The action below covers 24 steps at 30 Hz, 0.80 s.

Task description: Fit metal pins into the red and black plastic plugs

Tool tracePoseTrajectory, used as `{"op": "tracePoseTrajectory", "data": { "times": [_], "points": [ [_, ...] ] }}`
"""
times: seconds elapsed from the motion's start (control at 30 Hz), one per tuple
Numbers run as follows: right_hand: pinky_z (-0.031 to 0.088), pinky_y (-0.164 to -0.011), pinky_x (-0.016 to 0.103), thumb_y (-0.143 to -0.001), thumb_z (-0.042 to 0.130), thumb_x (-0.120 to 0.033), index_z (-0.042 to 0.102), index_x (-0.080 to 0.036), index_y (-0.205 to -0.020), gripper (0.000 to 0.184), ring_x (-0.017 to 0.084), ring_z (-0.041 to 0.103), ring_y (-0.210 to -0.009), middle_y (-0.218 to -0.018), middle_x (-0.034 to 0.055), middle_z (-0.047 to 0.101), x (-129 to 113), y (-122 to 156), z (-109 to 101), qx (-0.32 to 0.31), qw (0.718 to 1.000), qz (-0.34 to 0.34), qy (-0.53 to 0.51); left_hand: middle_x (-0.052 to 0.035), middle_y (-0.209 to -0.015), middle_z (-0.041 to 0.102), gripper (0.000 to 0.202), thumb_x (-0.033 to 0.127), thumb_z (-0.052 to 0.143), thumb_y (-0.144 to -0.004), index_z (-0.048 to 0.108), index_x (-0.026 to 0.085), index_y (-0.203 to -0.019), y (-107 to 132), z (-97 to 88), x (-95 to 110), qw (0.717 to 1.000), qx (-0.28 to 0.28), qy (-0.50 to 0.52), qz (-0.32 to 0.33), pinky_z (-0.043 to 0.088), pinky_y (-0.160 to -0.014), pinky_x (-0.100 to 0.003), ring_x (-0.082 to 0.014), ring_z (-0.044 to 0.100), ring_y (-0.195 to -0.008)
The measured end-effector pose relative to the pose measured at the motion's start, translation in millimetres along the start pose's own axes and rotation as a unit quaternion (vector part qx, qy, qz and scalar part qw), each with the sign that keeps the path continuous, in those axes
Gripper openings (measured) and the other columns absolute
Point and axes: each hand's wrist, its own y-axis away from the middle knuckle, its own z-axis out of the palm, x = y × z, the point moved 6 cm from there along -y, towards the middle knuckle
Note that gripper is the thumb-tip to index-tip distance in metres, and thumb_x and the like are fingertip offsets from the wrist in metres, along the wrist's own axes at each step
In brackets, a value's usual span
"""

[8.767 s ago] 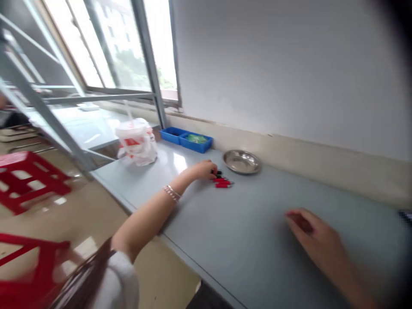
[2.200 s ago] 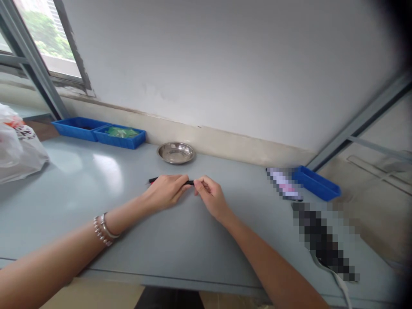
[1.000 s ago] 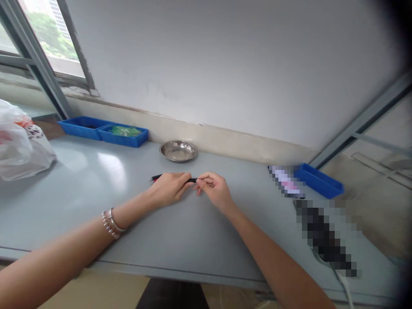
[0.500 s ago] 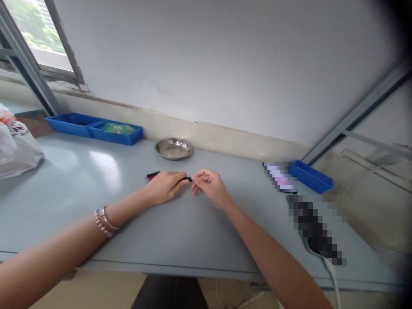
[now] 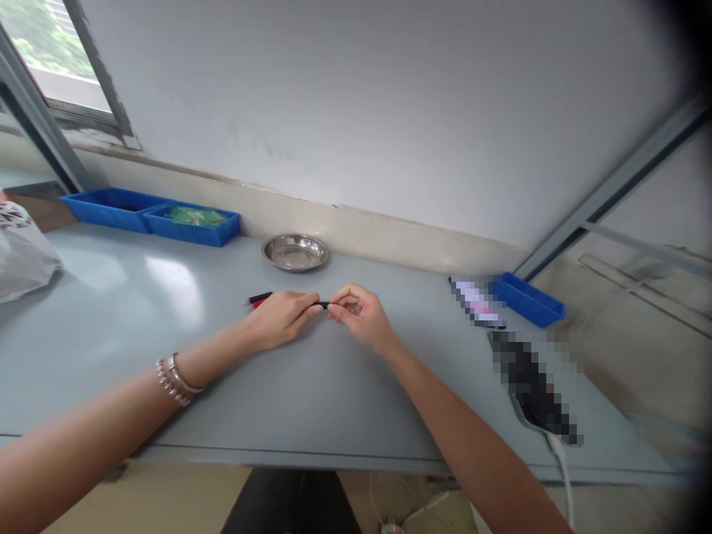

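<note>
Both ends of a black stick (image 5: pixel 322 305) are pinched in closed fingertips, the left hand (image 5: pixel 281 319) on one and the right hand (image 5: pixel 359 317) on the other, low over the table (image 5: pixel 311 400). Red and black tips (image 5: pixel 259 298) show past the left knuckles, and a metal bowl (image 5: pixel 295 252) sits beyond the fingers.

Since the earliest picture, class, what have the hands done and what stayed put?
The left hand and right hand, then far apart on the grey table, have come together and pinch a thin black stick between them. The round steel dish and blue plastic trays stayed put.
</note>
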Motion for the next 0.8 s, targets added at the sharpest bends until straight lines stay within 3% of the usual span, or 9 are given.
{"op": "tracePoseTrajectory", "data": {
  "times": [0.2,0.47,0.8],
  "points": [
    [0.046,-0.063,0.025,-0.064,0.064,-0.029,0.049,-0.020,-0.071,0.019,0.010,0.057,-0.061,-0.066,-0.0030,0.057,3.6,-0.7,1.9,-0.004,0.998,0.029,-0.054,-0.0013,-0.059,0.048,0.034,0.035,0.022,-0.090,0.045,0.016,-0.074,0.2,-2.1,-0.4,1.000,0.005,-0.015,-0.015,0.032,-0.052,-0.024,-0.0137,0.047,-0.054],
    [0.041,-0.046,0.023,-0.073,0.053,-0.043,0.047,-0.019,-0.072,0.025,0.008,0.050,-0.042,-0.051,-0.0048,0.056,18.4,1.0,5.9,-0.009,0.994,0.082,-0.070,-0.0023,-0.065,0.052,0.033,0.036,0.023,-0.090,0.047,0.016,-0.076,0.8,1.6,-0.4,1.000,-0.004,-0.026,-0.009,0.033,-0.054,-0.023,-0.0137,0.050,-0.058],
    [0.045,-0.054,0.024,-0.069,0.058,-0.033,0.048,-0.020,-0.068,0.017,0.010,0.055,-0.053,-0.056,-0.0029,0.057,10.9,-1.0,-2.3,0.034,0.997,0.050,-0.043,-0.0018,-0.064,0.052,0.033,0.036,0.022,-0.090,0.046,0.016,-0.078,-0.1,0.4,-8.4,0.999,0.006,-0.022,-0.028,0.034,-0.054,-0.023,-0.0133,0.050,-0.057]
  ]
}}
